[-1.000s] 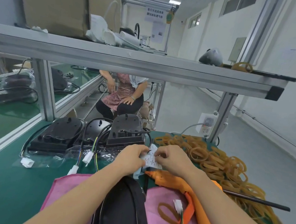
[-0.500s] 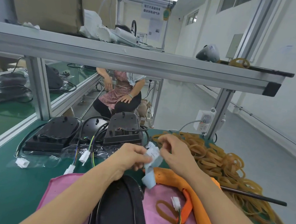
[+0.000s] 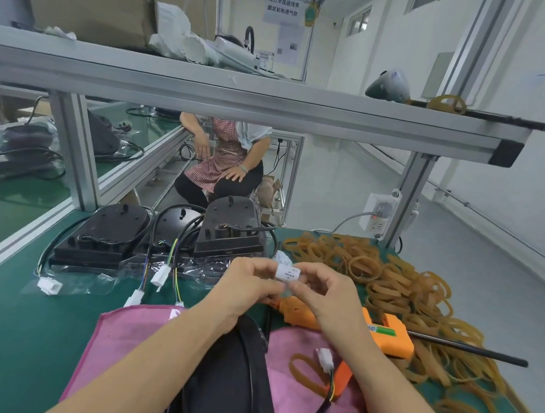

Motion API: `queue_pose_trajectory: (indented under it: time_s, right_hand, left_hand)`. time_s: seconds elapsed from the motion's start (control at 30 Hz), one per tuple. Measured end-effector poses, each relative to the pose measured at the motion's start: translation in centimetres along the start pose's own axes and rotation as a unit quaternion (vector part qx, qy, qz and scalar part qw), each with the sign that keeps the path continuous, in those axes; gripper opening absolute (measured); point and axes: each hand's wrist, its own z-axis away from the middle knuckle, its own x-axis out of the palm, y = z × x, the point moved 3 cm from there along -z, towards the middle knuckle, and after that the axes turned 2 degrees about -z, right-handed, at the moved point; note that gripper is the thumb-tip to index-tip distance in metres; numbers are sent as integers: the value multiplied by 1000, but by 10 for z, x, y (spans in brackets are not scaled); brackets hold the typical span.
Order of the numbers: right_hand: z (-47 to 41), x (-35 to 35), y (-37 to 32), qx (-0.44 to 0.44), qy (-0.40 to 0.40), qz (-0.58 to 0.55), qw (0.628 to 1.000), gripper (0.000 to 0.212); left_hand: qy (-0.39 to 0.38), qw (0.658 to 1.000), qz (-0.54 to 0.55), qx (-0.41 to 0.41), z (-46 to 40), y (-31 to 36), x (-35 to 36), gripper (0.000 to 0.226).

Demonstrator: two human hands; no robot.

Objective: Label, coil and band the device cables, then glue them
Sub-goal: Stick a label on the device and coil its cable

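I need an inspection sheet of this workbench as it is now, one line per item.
Surface: green bench mat, with a pink cloth under the near work.
Job's things: white label held between both hands; black device on the cloth; orange glue gun.
Clutter: heap of rubber bands; black rod.
Grippers: left hand and right hand both pinch the label.
Cables: white connector on the cloth, beside one loose band; more connectors by the stacked devices.
Surroundings: a seated person behind; wall socket.
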Motion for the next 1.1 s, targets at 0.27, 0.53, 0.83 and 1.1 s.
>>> queue_pose_trajectory:
  time_s: [0.27,0.53,0.83,1.1]
  right_hand:
    - [4,-3,3,14,-7,-1,1000,6]
    - [2,-8,-1,-5,8,34,999,8]
    - [4,-2,-11,119,-14,-25,992,18]
    - [33,67,-33,134,-190,53,971,44]
  left_hand:
    - [-2,999,-20,43,1,-2,-1,26]
    - [10,991,-117,65,-1,-7,-2,18]
    - [63,954,-284,69,14,7,-39,28]
    - [188,971,-110,-94,77,-34,-83,31]
